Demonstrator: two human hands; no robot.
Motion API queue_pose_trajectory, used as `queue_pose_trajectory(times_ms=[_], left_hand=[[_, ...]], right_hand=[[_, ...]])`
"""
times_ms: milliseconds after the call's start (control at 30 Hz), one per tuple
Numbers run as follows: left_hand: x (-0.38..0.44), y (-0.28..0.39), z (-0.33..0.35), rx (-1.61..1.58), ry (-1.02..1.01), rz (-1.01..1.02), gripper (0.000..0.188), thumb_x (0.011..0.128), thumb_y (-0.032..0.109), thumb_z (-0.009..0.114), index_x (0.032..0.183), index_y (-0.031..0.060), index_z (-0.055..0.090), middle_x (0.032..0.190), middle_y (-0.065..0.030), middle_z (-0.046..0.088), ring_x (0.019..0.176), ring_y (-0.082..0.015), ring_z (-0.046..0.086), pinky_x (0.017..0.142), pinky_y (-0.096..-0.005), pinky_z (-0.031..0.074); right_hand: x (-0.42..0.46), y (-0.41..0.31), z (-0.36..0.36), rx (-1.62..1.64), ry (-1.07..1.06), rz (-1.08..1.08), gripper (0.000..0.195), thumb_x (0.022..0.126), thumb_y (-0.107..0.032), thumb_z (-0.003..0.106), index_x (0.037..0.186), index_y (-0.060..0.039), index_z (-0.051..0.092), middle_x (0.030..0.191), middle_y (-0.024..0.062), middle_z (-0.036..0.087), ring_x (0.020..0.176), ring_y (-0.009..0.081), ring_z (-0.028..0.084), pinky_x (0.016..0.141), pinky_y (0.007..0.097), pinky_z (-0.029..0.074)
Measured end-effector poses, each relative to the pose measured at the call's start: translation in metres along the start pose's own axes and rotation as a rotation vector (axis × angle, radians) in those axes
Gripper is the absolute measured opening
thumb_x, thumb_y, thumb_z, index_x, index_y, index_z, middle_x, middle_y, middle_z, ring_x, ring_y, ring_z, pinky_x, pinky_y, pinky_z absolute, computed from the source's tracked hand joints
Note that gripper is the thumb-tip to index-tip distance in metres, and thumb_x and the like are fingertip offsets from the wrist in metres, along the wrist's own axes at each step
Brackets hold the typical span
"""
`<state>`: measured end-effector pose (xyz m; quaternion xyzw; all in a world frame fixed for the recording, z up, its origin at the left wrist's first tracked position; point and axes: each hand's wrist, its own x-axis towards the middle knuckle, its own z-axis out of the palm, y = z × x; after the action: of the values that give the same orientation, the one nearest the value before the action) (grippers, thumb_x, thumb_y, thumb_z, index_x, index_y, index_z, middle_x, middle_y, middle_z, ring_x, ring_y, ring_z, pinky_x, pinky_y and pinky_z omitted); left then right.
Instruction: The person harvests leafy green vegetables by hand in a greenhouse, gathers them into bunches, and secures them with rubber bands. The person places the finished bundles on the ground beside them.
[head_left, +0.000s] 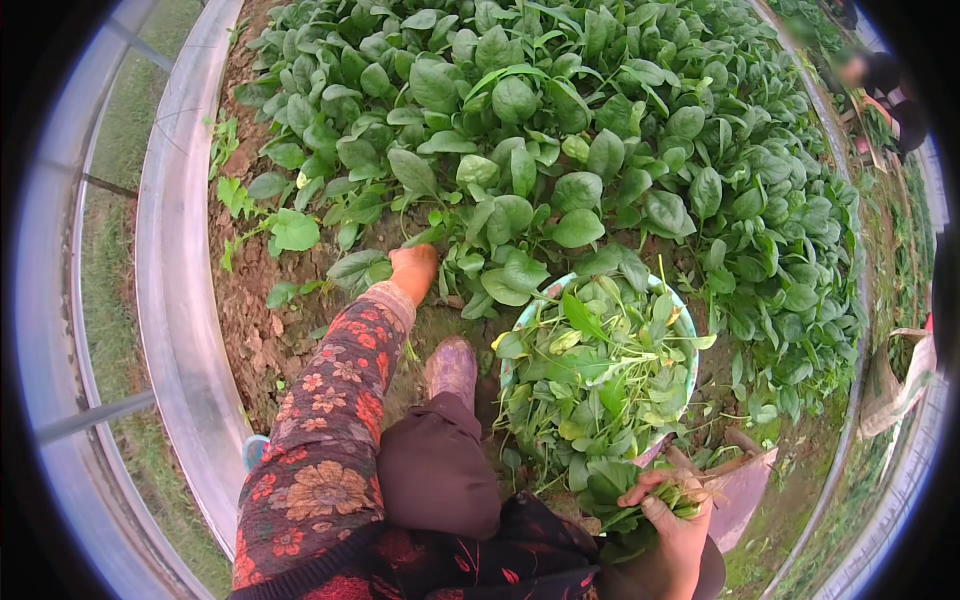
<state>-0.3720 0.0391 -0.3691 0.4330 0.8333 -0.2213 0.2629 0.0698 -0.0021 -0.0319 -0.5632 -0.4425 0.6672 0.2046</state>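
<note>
My left hand (415, 268) reaches in at the near edge of a bed of leafy green plants (517, 101) that look like spinach. Its fingers are curled among the leaves and partly hidden, so what they grip cannot be made out. In my right hand (679, 517) is a bunch of picked greens (611, 487), held by the stems with the roots toward the right and the leaves toward the left. Just beyond this hand stands a round, light-blue basin (690, 337), heaped with loose leaves and stems, some yellowed.
One boot (453, 367) is planted on bare soil (262, 330) left of the basin. A flat pale board with wooden bars (742, 495) lies by my right hand. Plastic sheeting (176, 300) runs along the left. Another person (889, 105) crouches at far right, above a whitish sack (896, 382).
</note>
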Motion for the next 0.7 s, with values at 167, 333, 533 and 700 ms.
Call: queue_pose_trajectory(times_ms=[167,333,533,700], left_hand=[[-0.039,-0.012,-0.018,-0.195,-0.006,-0.088,0.028,0.089,0.021,0.051,0.107,0.012,0.07,0.116,-0.0104,0.066,0.108,-0.0302,0.063,0.085,-0.0505,0.048],[-0.095,-0.046,-0.055,-0.202,0.115,0.109,0.036,0.085,0.031,0.06,0.107,0.0027,0.066,0.107,-0.0187,0.066,0.103,-0.0329,0.063,0.085,-0.042,0.05],[-0.205,-0.036,-0.131,-0.984,0.145,0.36,0.037,0.083,0.02,0.069,0.114,0.0021,0.059,0.083,-0.0078,0.065,0.069,-0.0145,0.062,0.073,-0.0297,0.05],[-0.309,0.014,-0.203,-1.542,-0.071,0.951,0.067,0.081,0.017,0.072,0.138,0.006,0.039,0.081,-0.0048,0.064,0.073,-0.0154,0.062,0.074,-0.0284,0.048]], right_hand=[[-0.013,0.003,-0.003,0.036,-0.003,-0.046,0.023,0.08,0.001,0.067,0.102,0.0039,0.06,0.079,0.0104,0.068,0.078,0.0173,0.064,0.079,0.0305,0.048],[-0.039,-0.003,-0.004,0.064,-0.008,-0.133,0.023,0.08,0.001,0.067,0.102,0.0031,0.06,0.079,0.0102,0.068,0.076,0.0173,0.063,0.078,0.0303,0.047],[-0.077,0.0,-0.013,0.154,-0.014,-0.231,0.024,0.08,0.002,0.063,0.103,0.0037,0.059,0.079,0.0089,0.066,0.07,0.0154,0.063,0.065,0.026,0.049],[-0.093,0.003,-0.024,0.195,-0.057,-0.29,0.022,0.078,0.005,0.059,0.1,0.003,0.062,0.08,0.0048,0.062,0.066,0.0116,0.061,0.06,0.0238,0.051]])
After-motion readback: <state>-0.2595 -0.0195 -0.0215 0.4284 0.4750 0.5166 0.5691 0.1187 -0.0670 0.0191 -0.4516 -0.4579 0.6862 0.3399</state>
